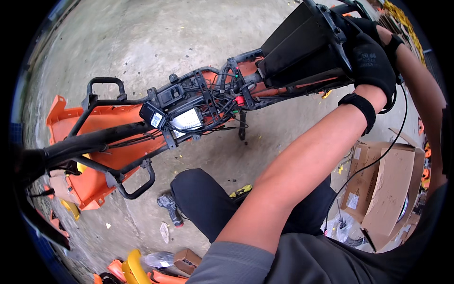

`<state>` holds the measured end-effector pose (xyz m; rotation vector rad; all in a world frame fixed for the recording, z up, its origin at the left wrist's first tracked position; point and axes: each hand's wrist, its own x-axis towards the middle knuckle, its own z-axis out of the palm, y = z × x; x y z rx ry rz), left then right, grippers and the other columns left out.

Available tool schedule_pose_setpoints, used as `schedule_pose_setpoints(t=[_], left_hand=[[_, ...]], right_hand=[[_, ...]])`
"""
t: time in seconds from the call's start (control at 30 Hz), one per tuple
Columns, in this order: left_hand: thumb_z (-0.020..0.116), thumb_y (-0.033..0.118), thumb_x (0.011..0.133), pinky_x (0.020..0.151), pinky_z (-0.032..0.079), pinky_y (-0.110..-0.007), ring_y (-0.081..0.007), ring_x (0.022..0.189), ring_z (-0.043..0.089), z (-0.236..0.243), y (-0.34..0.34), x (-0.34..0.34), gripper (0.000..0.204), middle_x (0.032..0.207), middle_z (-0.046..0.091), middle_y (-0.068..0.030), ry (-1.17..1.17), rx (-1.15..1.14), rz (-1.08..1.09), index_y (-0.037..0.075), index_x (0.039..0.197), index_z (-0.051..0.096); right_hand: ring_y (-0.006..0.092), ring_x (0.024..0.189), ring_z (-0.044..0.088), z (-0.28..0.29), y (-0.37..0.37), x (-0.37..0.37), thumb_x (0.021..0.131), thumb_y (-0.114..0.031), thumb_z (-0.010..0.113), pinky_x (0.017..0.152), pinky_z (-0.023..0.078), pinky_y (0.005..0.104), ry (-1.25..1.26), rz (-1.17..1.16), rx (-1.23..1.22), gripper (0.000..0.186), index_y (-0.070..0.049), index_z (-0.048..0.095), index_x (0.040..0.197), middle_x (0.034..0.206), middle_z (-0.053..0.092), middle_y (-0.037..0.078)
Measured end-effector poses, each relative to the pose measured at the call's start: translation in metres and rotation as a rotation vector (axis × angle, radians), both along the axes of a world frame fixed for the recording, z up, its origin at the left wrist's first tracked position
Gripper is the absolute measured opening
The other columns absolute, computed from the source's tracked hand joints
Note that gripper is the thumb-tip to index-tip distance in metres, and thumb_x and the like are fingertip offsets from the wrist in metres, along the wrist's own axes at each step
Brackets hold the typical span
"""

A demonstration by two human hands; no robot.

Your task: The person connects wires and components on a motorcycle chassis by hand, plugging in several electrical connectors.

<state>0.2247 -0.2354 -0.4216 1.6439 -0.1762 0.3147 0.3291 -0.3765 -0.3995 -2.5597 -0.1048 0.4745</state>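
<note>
A stripped electric scooter point(203, 102) stretches across the floor in front of me, its black tube frame bare over orange body panels. Both my hands, in black gloves, are at its right end, beside a black box-shaped compartment point(302, 45). My left hand point(372, 61) lies against the dark frame parts there, back of the glove toward me. Just beyond it is my right hand point(363, 28), mostly covered by the frame and the left glove. The fingers of both hands are hidden, and what they touch cannot be made out. A thin black cable point(395, 146) hangs down near my wrists.
Wiring, a silver module point(187, 122) and small black units sit mid-frame. A cordless drill point(170, 209) lies on the floor by my knee. To the right stands an opened cardboard box point(390, 189); yellow and orange panels point(135, 267) lie at the lower left.
</note>
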Motion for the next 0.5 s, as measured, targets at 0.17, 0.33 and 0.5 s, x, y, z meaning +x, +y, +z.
schedule_pose_setpoints(t=[0.17, 0.33, 0.5], left_hand=[[0.077, 0.017, 0.076, 0.085, 0.052, -0.034, -0.0278, 0.099, 0.064, 0.007, 0.006, -0.003, 0.058, 0.101, 0.063, -0.0153, 0.17, 0.074, -0.185, -0.005, 0.12, 0.046], [0.075, 0.018, 0.079, 0.083, 0.052, -0.032, -0.025, 0.097, 0.065, 0.006, -0.002, 0.004, 0.047, 0.099, 0.064, -0.0127, 0.138, 0.145, -0.175, -0.002, 0.115, 0.051], [0.073, 0.018, 0.082, 0.081, 0.052, -0.03, -0.0222, 0.095, 0.066, 0.004, -0.02, 0.01, 0.037, 0.098, 0.065, -0.01, 0.121, 0.291, -0.157, 0.001, 0.11, 0.056]], right_hand=[[0.015, 0.09, 0.063, -0.021, 0.008, -0.016, 0.092, -0.03, 0.063, 0.081, 0.048, 0.0338, -0.025, -0.127, 0.0, 0.033, -0.007, 0.067, 0.115, 0.102, 0.07, 0.006], [0.0151, 0.088, 0.063, -0.033, 0.02, -0.034, 0.091, -0.029, 0.063, 0.08, 0.048, 0.0338, -0.03, -0.193, -0.021, 0.031, -0.007, 0.067, 0.113, 0.1, 0.07, 0.006], [0.0152, 0.086, 0.062, -0.035, 0.018, -0.042, 0.091, -0.027, 0.063, 0.078, 0.048, 0.0339, -0.037, -0.238, -0.027, 0.028, -0.007, 0.068, 0.11, 0.098, 0.07, 0.006]])
